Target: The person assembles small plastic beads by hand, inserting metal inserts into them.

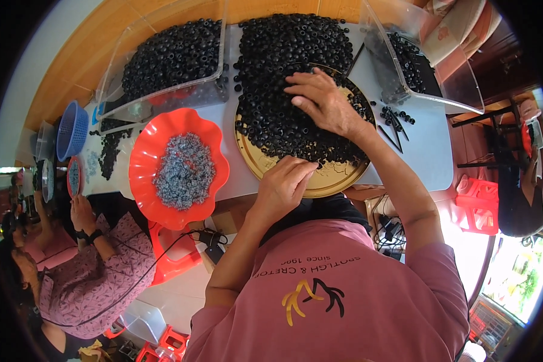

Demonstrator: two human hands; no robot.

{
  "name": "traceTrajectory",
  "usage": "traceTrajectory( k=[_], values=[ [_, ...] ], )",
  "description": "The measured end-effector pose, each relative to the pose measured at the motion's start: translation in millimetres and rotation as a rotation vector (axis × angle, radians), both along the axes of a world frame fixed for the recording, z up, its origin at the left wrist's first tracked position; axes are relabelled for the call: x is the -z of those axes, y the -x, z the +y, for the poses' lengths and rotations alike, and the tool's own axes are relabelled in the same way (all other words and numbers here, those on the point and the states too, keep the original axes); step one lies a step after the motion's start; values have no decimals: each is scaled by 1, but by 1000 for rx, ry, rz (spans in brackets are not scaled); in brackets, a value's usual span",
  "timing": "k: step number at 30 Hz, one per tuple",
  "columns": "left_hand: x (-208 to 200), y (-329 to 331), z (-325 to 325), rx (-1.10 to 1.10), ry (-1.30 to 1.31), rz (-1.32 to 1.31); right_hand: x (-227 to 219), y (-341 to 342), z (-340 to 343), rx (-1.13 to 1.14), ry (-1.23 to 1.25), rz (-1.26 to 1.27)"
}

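Observation:
A round gold tray [251,158] lies before me at the table's near edge, much of it covered by small black ring-like parts [271,114]. Over the pile is my right hand [327,101], palm down with its fingers apart. My left hand [283,186] is at the tray's front rim, its fingertips pressed together beside some black parts; whatever they pinch is too small to make out. Left of the tray stands a red wavy-rimmed bowl [143,163] with a heap of small grey metal-looking pieces [184,171].
Clear plastic bins [220,75] with black parts stand at both sides, the right bin [443,99] tilted. Thin black sticks [391,139] lie right of the tray. A blue basket [72,130] is far left. People work at left, one hand [82,214] visible. Red stools [476,205] stand right.

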State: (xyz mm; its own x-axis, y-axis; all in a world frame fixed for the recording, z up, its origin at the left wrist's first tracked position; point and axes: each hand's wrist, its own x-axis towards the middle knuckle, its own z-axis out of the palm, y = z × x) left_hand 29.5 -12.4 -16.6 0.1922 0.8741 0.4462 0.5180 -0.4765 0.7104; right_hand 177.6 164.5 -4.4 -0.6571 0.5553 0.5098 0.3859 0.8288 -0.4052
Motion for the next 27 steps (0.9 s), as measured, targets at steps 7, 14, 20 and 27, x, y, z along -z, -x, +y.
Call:
traceTrajectory(
  k=[7,14,20,27],
  values=[
    [-16,10,-13,27,38,-117,-34,-27,-1,185,252,377],
    [-72,67,-48,6,-105,3,-35,-58,-32,215,600,432],
    [-109,164,-54,-435,84,290,-37,-41,-56,107,723,372],
    [-83,209,-40,-548,400,699,-38,-37,-71,6,682,341]
  ],
)
